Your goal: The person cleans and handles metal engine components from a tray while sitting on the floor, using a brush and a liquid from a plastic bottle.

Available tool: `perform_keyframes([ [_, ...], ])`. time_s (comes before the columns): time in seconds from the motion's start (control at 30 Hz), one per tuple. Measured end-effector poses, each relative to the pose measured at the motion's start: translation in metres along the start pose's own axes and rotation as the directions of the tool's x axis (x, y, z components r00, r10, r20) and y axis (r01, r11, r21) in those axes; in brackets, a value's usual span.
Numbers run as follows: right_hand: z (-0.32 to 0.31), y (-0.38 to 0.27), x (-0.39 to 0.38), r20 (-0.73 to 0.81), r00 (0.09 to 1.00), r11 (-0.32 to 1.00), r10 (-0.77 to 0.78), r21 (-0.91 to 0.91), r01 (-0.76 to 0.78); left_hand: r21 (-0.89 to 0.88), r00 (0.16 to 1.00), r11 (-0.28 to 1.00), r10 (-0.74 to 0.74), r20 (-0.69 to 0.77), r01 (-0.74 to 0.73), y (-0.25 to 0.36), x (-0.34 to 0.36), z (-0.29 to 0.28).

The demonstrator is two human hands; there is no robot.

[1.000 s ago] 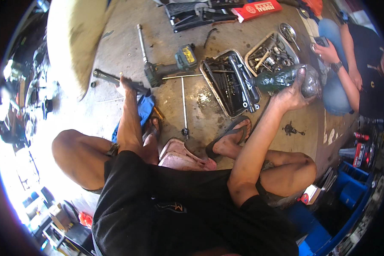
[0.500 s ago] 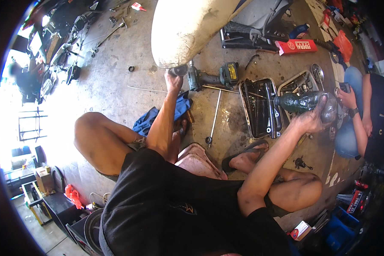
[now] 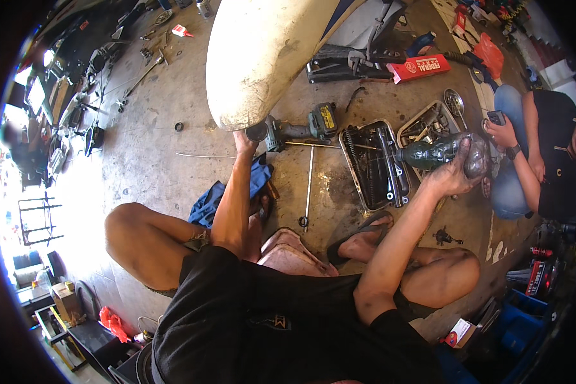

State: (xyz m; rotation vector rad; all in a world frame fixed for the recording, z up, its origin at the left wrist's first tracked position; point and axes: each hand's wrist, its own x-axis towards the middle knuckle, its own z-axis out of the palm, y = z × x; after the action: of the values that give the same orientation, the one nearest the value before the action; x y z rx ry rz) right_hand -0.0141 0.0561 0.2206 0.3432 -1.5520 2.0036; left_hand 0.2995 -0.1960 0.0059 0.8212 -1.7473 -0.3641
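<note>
My left hand (image 3: pixel 244 142) is closed around a short, dark cylinder with a round end (image 3: pixel 257 132), just below the tip of a scuffed white fender (image 3: pixel 256 70); most of its fingers are hidden. My right hand (image 3: pixel 455 171) grips a clear plastic bottle (image 3: pixel 422 153) with dark liquid in it. The bottle lies sideways, its narrow end pointing left over the metal trays. Beside my left hand, a green and black cordless impact driver (image 3: pixel 301 129) rests on the floor. A T-handle wrench (image 3: pixel 310 185) lies between my arms.
A tray with a long spring and metal tubes (image 3: pixel 365 203) sits next to a second tray of parts (image 3: pixel 404 131). Someone in jeans (image 3: pixel 509 153) sits at the right with a dark device. Blue cloth (image 3: pixel 206 206) and a pinkish panel (image 3: pixel 288 249) lie near my legs.
The whole view has shifted, so most things sit further left in it. Both hands keep their holds, and the bottle stays sideways over the trays.
</note>
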Motion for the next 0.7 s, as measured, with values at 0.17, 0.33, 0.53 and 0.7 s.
perform_keyframes([
  [0.17,0.003,0.0,-0.004,0.017,1.0,0.999,-0.002,0.049,0.001,0.148,0.988,0.978,-0.152,0.018,0.148,-0.019,-0.007,-0.009],
  [0.33,0.002,0.004,-0.003,-0.039,0.999,1.0,-0.028,0.008,0.028,0.488,0.669,0.592,-0.743,0.022,0.642,-0.047,-0.01,-0.033],
  [0.53,-0.003,0.011,0.002,-0.02,0.999,0.999,-0.037,-0.028,0.036,0.703,0.41,0.35,-0.908,0.09,0.62,-0.071,-0.031,-0.051],
  [0.7,0.001,0.013,-0.005,-0.021,0.997,0.995,-0.068,-0.077,0.066,0.767,0.229,0.23,-0.967,0.112,0.599,-0.091,-0.074,-0.068],
])
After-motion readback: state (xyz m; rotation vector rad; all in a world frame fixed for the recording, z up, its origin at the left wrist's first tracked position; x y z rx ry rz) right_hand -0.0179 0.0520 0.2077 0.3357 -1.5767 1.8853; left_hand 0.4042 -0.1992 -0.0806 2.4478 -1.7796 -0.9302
